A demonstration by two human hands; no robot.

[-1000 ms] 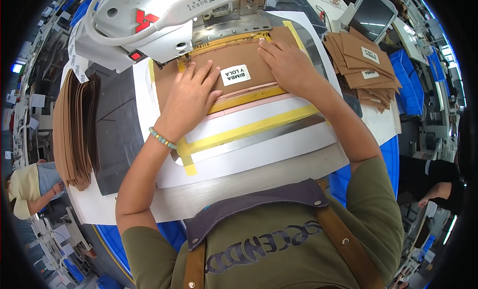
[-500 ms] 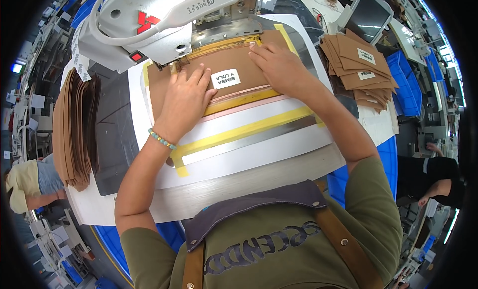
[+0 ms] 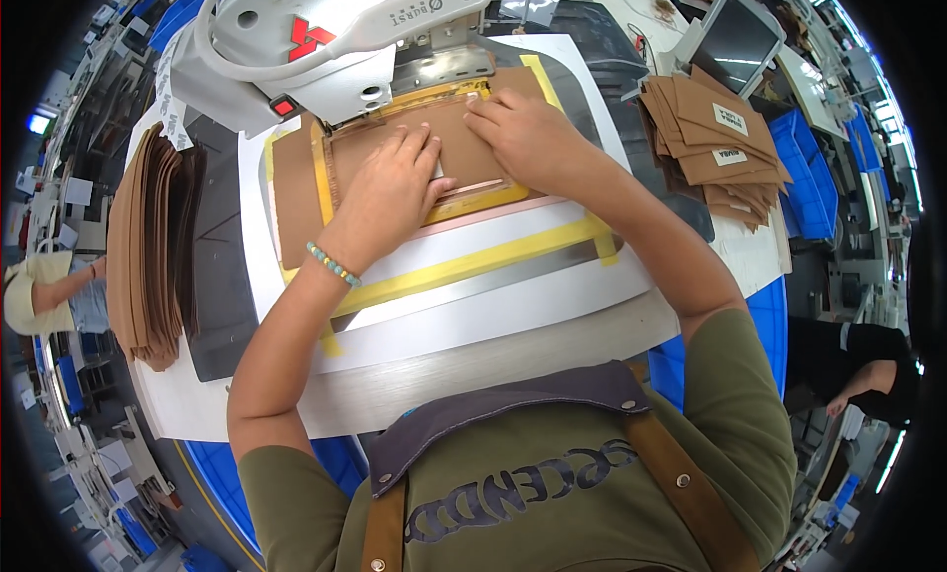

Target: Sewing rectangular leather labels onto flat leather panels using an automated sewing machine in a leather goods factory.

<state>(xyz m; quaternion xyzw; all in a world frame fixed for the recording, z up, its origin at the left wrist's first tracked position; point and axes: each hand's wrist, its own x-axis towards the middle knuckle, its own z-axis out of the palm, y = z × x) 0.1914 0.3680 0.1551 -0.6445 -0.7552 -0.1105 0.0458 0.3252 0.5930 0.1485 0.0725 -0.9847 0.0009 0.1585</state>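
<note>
One white label (image 3: 439, 169) peeks between left hand (image 3: 388, 192) and right hand (image 3: 533, 143), each grip unclenched on brown panel (image 3: 447, 119).

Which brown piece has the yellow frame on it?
The brown piece under the left hand and right hand: the yellow frame lies over it. The left stack and right stack show none.

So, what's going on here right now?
A person's left hand lies on a brown panel inside a yellow frame, beside a white machine. The right hand rests toward the frame's far right corner, fingers bent. More brown pieces stand in a stack to the left, and others lie in a pile to the right.
</note>
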